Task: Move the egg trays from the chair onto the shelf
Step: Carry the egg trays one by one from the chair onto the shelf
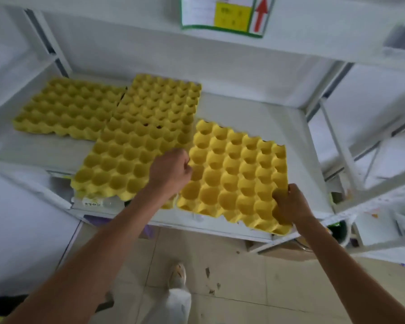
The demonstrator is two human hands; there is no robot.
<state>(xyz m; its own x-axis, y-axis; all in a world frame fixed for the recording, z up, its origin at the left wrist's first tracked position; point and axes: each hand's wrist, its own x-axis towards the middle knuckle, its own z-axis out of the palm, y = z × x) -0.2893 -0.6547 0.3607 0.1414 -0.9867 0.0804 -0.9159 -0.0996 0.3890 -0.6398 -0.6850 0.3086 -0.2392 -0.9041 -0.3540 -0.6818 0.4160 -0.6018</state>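
Several yellow egg trays lie on the white shelf [255,106]. The nearest right tray [234,176] is gripped by both hands: my left hand [168,171] pinches its left edge, and my right hand [290,204] holds its front right corner. This tray overhangs the shelf's front edge slightly. A second tray [117,164] lies to its left at the front. Behind it rests a third tray [159,101], and a further one [68,108] lies at the far left. The chair is out of view.
A second white shelf unit [369,141] stands to the right, holding a green-and-white container [339,230] low down. Overhead, an upper shelf board carries a paper sign [225,15] with a red arrow. A white shoe [179,274] stands on the tiled floor below.
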